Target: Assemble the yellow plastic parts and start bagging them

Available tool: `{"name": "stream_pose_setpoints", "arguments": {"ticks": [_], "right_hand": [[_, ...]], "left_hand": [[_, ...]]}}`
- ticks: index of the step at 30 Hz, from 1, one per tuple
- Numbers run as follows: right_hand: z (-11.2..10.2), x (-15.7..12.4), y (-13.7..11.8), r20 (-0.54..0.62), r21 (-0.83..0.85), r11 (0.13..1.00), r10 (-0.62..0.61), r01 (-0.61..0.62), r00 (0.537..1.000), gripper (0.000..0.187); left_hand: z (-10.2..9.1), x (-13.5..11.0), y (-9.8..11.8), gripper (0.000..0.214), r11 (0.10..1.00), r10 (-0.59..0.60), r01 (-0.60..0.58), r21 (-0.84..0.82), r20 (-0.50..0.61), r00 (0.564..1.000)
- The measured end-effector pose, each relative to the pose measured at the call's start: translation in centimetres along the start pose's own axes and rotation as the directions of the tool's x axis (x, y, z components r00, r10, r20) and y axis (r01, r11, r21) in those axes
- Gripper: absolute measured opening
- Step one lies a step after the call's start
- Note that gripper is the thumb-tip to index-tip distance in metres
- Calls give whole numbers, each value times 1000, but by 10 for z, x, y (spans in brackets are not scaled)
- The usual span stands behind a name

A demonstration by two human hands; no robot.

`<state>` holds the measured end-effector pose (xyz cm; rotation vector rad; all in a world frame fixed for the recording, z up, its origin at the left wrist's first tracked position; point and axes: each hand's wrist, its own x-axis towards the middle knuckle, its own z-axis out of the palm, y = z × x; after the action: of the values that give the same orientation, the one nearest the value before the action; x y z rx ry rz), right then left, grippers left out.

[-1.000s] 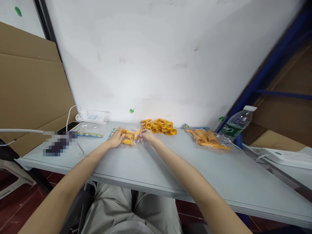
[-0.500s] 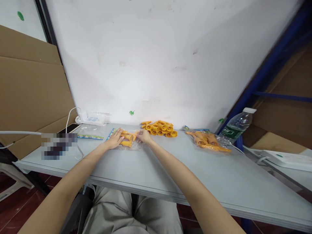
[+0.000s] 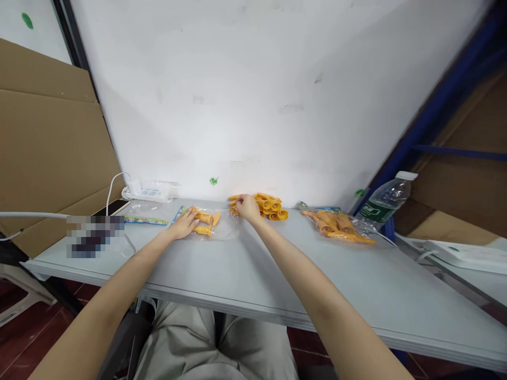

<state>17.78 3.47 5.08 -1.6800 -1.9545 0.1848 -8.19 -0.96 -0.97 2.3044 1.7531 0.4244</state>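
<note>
My left hand [image 3: 184, 224] lies flat with spread fingers on a clear plastic bag [image 3: 227, 230] with a colourful header. Inside the bag are a few yellow-orange plastic pieces [image 3: 204, 230], tube-like with flared ends, partly under my fingers. At the left end of a pile of similar yellow cup-ended pieces [image 3: 273, 207] is my right hand [image 3: 248, 207], its fingers curled together. Its fingertips meet the pieces there, but what they pinch, if anything, is hidden. Several pile pieces are behind this hand.
Right of the pile lies another filled bag [image 3: 336, 227], beside a water bottle [image 3: 386, 203]. At the left are a flat clear bag [image 3: 146, 211], a power strip [image 3: 152, 194], a phone [image 3: 114, 208] and cables. A cardboard box [image 3: 51, 142] stands at the table's left end.
My right hand has moved from the bag's right side up and right to the pile. The orange piece it was touching now lies in the bag. My left hand stays on the bag.
</note>
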Motion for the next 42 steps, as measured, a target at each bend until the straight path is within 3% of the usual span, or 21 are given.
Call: {"name": "stream_pose_setpoints", "arguments": {"ticks": [2, 7, 11, 16, 21, 25, 30, 34, 38, 42], "right_hand": [[-3, 5, 6, -60, -164, 986, -29, 19, 998, 33], [3, 10, 11, 148, -338, 938, -20, 70, 989, 37], [10, 8, 6, 170, -425, 888, -111, 174, 979, 40], [6, 6, -1, 40, -402, 898, -177, 178, 983, 31], [-22, -11, -22, -78, -387, 903, -235, 188, 969, 28], [-39, -45, -36, 19, -509, 834, -236, 212, 972, 22], [-29, -79, -32, 163, -566, 807, -91, 168, 982, 26], [-26, -84, -21, 268, -496, 859, 14, 125, 963, 32], [-37, -79, 2, 292, -450, 892, 104, 41, 951, 33], [-39, -74, 36, 422, -392, 897, -22, 204, 907, 33]], "left_hand": [[-1, 0, 0, 66, 1000, -10, 10, 7, 18, 1000], [-1, 0, 0, 69, 1000, -5, 5, 17, 34, 999], [-2, -2, 2, 69, 1000, -22, 22, 13, 52, 998], [0, 0, 0, 70, 1000, -14, 13, 12, 78, 997], [5, 3, -3, 69, 1000, 8, -9, 9, 85, 996], [8, 3, -3, 70, 1000, 14, -14, -2, 93, 996], [14, 4, -1, 70, 999, 52, -52, -3, 69, 996], [15, 5, 0, 70, 999, 51, -51, 5, 67, 996], [14, 4, 2, 69, 999, 40, -42, 19, 76, 996], [14, 5, 1, 68, 999, 45, -47, 23, 68, 997]]}}
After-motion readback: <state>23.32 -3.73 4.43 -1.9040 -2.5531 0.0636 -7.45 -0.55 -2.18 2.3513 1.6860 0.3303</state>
